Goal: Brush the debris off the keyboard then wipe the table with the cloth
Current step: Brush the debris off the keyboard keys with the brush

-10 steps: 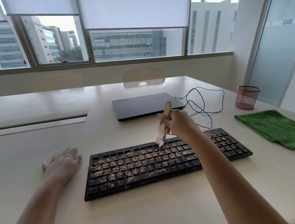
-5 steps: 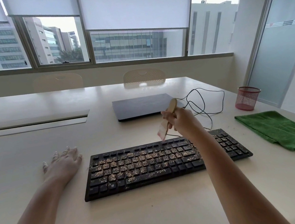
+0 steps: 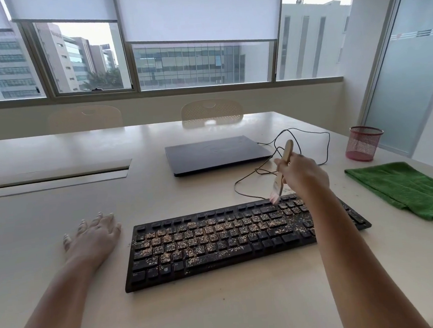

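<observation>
Debris (image 3: 164, 241) lay thick over the left and middle keys of the black keyboard (image 3: 232, 243), tan crumbs sitting on the caps and in the gaps, while the keys toward its right end looked much cleaner from where I watched. The keyboard sat near the front edge of the desk (image 3: 222, 313), angled slightly, its right end further back than its left. My right hand (image 3: 301, 174) held the wooden brush (image 3: 282, 170) by its handle, fingers curled round it, the handle tilted up and back and the pale bristles touching the top row of keys toward the right end. My left hand (image 3: 93, 238) lay flat on the desk just beside the keyboard's left end, fingers straight and spread, holding nothing.

Toward the right edge of the desk lay the green cloth (image 3: 406, 189), folded, near the keyboard's right end but apart from it. A few loose specks dotted the desk between them. Behind the keyboard a closed dark laptop (image 3: 214, 153) rested flat, with a black cable (image 3: 248, 180) looping on the desk beside it. A red mesh cup (image 3: 362, 143) stood at the far right edge.
</observation>
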